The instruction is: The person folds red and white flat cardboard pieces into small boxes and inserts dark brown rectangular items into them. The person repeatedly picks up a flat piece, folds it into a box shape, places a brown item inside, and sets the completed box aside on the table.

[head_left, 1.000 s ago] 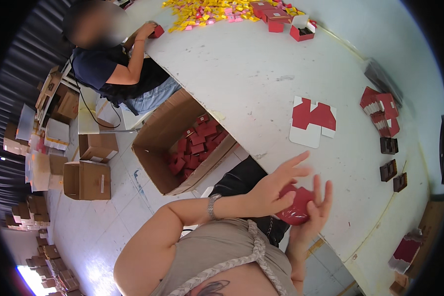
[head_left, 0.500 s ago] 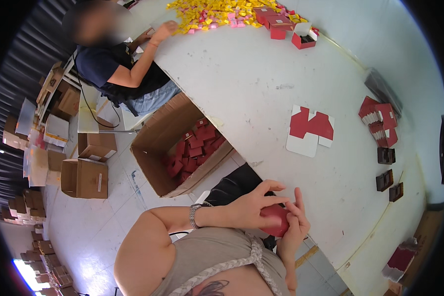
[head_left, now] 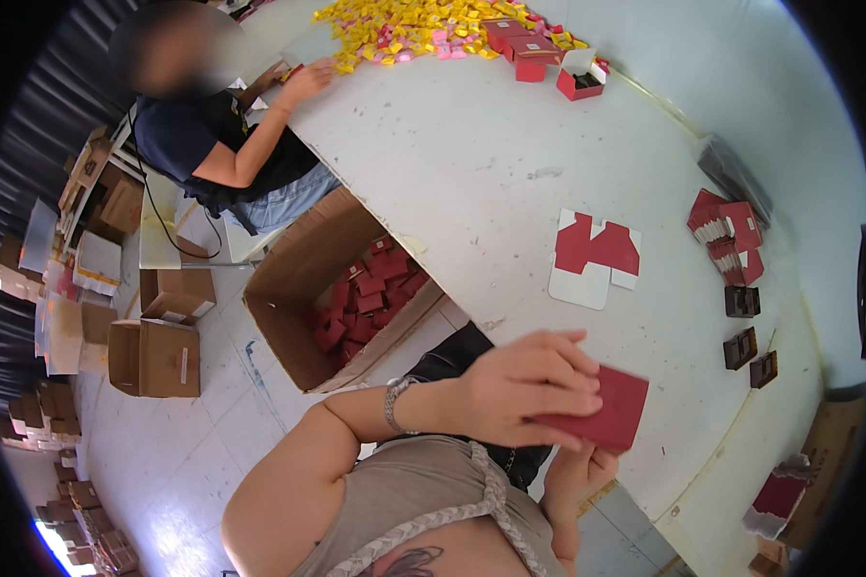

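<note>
A small red box (head_left: 618, 412) is held over the table edge in front of me, one broad face turned up. My left hand (head_left: 534, 389), with a metal watch on the wrist, grips its left side, fingers across the top. Beneath the box's lower edge my right hand (head_left: 579, 476) is closed against it; some of its fingers are hidden. Beyond them on the table lies a flat, unfolded red and white carton blank (head_left: 579, 287). Farther right sit three small dark trays, among them one dark tray (head_left: 742, 301) close to a fanned pile of red cartons (head_left: 731, 231).
Left of the white table (head_left: 452, 173) stands a large cardboard box (head_left: 289, 260) with many red boxes inside. A co-worker (head_left: 221, 144) sits at the far left, beside a heap of yellow and pink small packets (head_left: 404, 29). An open red box (head_left: 580, 77) stands at the back.
The red box has moved up and right, and its broad face now shows. My left hand went with it; my right hand dropped beneath it. The view shifted slightly.
</note>
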The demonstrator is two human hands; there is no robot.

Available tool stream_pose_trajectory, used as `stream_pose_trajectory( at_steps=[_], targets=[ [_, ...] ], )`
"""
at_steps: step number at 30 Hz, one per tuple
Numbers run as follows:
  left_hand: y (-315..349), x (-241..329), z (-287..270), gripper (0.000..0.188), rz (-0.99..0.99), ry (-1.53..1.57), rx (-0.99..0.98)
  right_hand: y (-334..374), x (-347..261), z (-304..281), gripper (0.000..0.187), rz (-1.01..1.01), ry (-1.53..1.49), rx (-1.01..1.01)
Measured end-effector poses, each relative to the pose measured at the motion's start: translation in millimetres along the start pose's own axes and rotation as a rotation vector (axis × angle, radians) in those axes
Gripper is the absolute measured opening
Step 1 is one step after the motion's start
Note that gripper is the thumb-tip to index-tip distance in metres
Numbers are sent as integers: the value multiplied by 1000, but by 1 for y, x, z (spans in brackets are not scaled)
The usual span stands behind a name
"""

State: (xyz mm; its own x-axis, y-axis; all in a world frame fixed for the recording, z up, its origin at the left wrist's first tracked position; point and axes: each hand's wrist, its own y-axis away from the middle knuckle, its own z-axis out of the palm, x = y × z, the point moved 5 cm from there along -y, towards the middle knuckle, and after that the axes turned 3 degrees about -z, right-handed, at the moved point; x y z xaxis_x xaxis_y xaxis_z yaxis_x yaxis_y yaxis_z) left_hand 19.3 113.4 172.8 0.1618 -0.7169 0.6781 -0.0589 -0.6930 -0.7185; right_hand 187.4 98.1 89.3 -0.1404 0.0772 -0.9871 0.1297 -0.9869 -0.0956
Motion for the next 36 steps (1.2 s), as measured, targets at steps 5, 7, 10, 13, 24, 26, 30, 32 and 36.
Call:
stream_pose_trajectory(
  at_steps=[5,7,10,13,24,26,30,32,36],
  targets=[
    [19,6,22,37,-20,112,-79,21,53,-6,43,368,-515,3],
    [15,11,24,33,6,19,-147,31,58,1,44,588,-830,3],
    [7,18,22,32,67,-131,-153,35,37,13,54,712,-1066,-198],
    [27,4,22,38,92,-71,-84,18,23,19,53,598,-831,-280],
    [21,-13,56,47,-189,-338,-562,-11,25,-33,34,-105,255,-98],
    [25,-20,59,54,-215,-230,-537,-16,27,-36,32,-105,150,-76],
    [36,-36,63,67,-286,2,-417,-24,29,-38,28,-37,51,-46],
    [40,-40,62,71,-437,34,-432,-25,25,-38,28,-88,53,11],
    [38,-41,62,82,-404,-173,-590,-25,23,-30,22,86,-53,41]
  ],
)
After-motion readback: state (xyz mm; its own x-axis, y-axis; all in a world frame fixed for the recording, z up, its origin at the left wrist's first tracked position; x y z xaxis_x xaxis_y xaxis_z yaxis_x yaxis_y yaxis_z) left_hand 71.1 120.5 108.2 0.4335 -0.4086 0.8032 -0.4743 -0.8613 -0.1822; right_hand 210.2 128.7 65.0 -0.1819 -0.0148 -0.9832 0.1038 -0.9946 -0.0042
